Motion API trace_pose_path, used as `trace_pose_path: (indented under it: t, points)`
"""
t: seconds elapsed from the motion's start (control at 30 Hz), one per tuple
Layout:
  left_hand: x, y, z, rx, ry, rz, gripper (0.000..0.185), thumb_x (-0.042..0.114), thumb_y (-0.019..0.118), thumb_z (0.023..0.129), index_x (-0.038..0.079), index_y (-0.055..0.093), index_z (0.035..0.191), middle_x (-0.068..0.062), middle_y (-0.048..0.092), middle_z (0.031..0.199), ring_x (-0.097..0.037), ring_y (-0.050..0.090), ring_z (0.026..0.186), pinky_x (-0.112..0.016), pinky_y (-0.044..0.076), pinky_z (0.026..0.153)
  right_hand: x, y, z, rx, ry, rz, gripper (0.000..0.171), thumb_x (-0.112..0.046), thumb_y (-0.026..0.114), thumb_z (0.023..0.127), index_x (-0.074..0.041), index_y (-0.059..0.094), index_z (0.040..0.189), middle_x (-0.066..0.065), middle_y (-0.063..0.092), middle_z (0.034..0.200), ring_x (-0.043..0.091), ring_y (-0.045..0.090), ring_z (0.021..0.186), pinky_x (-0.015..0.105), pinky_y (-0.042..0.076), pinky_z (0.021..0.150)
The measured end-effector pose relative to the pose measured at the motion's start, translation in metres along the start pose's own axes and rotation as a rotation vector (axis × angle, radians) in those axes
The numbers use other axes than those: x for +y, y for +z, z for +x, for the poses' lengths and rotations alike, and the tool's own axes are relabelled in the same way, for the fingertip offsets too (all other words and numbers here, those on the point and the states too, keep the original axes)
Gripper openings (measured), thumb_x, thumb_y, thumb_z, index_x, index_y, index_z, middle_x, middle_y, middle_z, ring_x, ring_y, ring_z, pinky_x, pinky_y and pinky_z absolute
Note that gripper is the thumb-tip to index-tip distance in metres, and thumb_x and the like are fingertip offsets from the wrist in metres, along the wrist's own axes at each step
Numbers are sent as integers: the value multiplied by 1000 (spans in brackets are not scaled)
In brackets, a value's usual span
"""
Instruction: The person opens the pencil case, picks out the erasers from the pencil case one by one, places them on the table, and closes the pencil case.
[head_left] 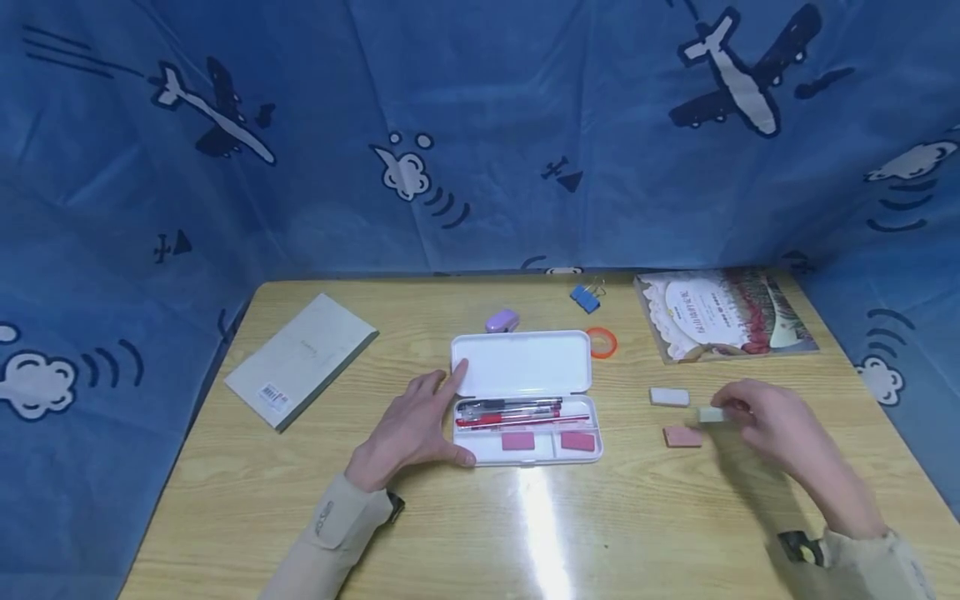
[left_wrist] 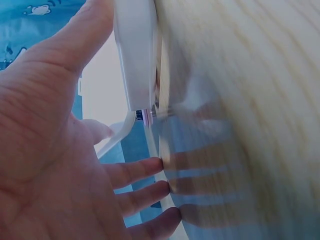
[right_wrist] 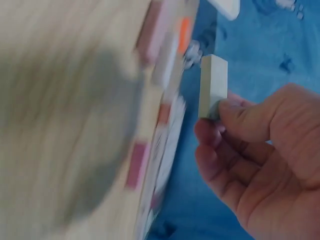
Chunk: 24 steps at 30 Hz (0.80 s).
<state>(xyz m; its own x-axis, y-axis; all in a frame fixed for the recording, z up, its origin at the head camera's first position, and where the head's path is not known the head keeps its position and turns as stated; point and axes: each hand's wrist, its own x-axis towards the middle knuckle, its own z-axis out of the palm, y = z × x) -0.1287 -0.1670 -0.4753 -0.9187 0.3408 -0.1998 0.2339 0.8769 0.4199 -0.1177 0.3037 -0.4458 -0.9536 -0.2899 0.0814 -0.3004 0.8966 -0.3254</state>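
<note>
Right hand (head_left: 776, 425) pinching a pale green eraser (head_left: 712, 414) between thumb and fingertips, raised a little above the counter (head_left: 480, 525), to the right of the open white pencil case (head_left: 525, 398). Seen from the right wrist, only one end of the eraser gripped, the rest sticking out free. Left hand (head_left: 416, 429) lying with relaxed, mostly straight fingers against the left end of the case, index fingertip touching the corner of the lid, thumb at the lower corner of the tray, nothing held.

Inside the case: some pens (head_left: 517, 412) in the long upper part, two pink erasers (head_left: 547, 440) in the small lower compartments. Left on the counter near the right hand: a white eraser (head_left: 669, 397) and a pink eraser (head_left: 682, 436), just beside each other but apart.

Advice for this step, as a judgement only: better to keep the pinch firm but closer to the middle of the eraser, since a grip on one end lets it swing. Good also to keep the left hand steady against the case, so no sliding on the shiny wood. Best to pass above the tray wall, not against it.
</note>
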Motion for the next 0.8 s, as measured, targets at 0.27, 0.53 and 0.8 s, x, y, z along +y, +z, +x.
trace_pose_path:
  t: [0.27,0.53,0.8]
  points:
    - [2,1,2,-5,-6,2,140,62,92,58,30,8,165,-17,32,163,-39,32,148,-60,39,114,41,-5,-28,-114,162,-23,18,10,60,85,-3,73,89,15,74,86,41,69,83,58,52,72]
    - [0,2,2,-3,-10,6,140,64,91,58,32,6,164,-16,32,163,-38,32,149,-59,38,115,54,3,-37,-123,173,-16,20,9,62,84,-7,73,86,12,74,85,37,69,80,55,52,69]
    - [0,2,2,-4,-6,7,139,65,91,59,33,7,164,-16,32,163,-38,32,149,-60,38,114,58,7,-40,-63,130,-12,7,0,75,79,-4,76,85,7,72,76,18,64,68,38,50,61]
